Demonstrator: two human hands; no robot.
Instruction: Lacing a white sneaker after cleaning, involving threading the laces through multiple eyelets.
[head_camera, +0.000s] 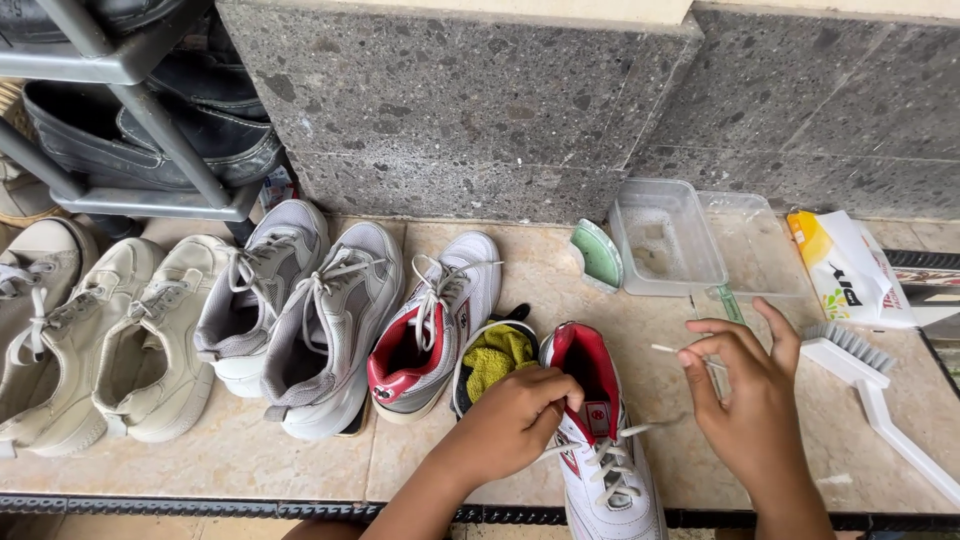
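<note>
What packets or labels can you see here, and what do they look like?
Pouch: lying at the right by the wall, flat, white with yellow, red and green.
Small packet: under the shoe rack, mostly hidden, red and white.
Shoe label: on the red tongue, by the left hand.

This looks like the entrance or porch of a home — a place where the family keeps and cleans shoes. To the left of the left hand (515, 420), several pairs of sneakers (300, 310) stand in a row on a beige tiled floor (250, 450). Farther left and above, a grey metal shoe rack (150, 120) holds dark boots. Beyond both hands rises a rough grey stone wall (480, 110). Near the right hand (745, 390) lie washing things — a white brush (870, 385), a clear plastic tub (665, 240) and a soap packet (850, 270).
</note>
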